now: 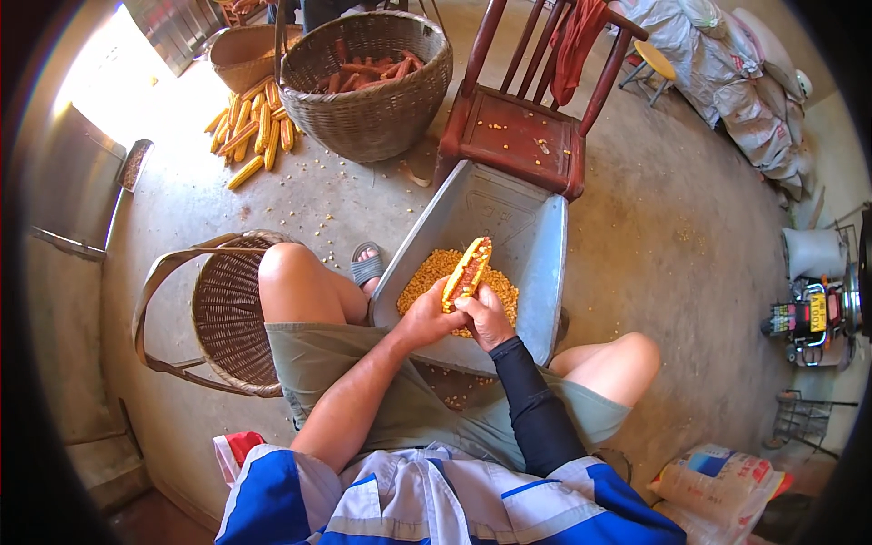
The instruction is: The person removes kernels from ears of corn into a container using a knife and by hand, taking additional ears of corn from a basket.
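Between both my hands is a partly shelled ear of corn point(467, 274), tilted up and to the right. A bare strip of reddish cob runs down its length, with yellow kernels along both sides. My left hand point(430, 317) grips the lower end from the left. My right hand point(488, 317), below a black sleeve, holds the same end, its thumb against the kernels. Under the hands lies a grey metal trough point(545, 235), its near part covered with loose corn kernels point(426, 279). Some fingers are hidden behind the ear.
A red wooden chair point(518, 139) stands at the trough's far end. Beyond it are a wicker basket of bare cobs point(368, 122) and a pile of corn ears point(252, 129). Another wicker basket point(231, 317) lies by my left knee. Sacks point(742, 102) line the right wall.
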`<action>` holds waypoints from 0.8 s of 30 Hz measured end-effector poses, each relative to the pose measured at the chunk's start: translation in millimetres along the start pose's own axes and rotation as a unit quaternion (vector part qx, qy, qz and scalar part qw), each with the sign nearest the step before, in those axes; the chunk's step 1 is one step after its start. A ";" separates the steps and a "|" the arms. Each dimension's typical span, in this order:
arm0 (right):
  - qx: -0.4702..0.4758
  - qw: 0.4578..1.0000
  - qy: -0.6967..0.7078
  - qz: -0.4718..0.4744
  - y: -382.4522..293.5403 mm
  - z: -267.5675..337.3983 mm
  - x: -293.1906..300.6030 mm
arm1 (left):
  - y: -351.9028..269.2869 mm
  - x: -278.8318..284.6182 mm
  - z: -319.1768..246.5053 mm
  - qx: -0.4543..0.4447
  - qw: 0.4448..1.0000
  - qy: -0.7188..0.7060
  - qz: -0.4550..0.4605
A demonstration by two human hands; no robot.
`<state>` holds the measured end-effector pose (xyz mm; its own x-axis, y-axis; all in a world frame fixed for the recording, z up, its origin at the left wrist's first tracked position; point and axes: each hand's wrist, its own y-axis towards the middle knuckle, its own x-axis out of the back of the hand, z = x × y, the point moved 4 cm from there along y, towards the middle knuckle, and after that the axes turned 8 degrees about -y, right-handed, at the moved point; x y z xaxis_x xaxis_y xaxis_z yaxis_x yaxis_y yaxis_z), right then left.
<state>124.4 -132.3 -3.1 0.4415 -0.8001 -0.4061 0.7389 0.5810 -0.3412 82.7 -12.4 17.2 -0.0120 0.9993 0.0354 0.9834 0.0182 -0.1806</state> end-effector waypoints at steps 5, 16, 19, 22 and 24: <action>-0.001 1.000 -0.004 -0.014 -3.5 10.4 -5.0 | 1.0 -1.9 0.3 0.020 1.000 -0.013 -0.007; 0.002 0.999 0.008 0.038 -3.5 10.7 -9.7 | 3.1 3.4 -1.1 0.009 1.000 -0.025 0.013; -0.001 0.999 0.030 0.038 -4.8 18.5 -12.9 | 0.9 0.5 -0.1 -0.007 1.000 0.002 -0.031; 0.002 0.999 0.016 0.036 -2.7 22.0 -15.7 | -2.5 1.4 -1.4 -0.026 0.993 0.060 -0.098; 0.020 0.997 -0.070 0.024 -1.3 21.6 -16.0 | -2.7 2.3 -1.3 -0.045 0.987 0.091 -0.127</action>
<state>127.4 -123.5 22.2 0.5410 -0.7862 -0.2986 0.7340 0.6147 -0.2887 80.2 -10.2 19.0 -0.2355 0.9401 0.2467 0.9650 0.2564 -0.0559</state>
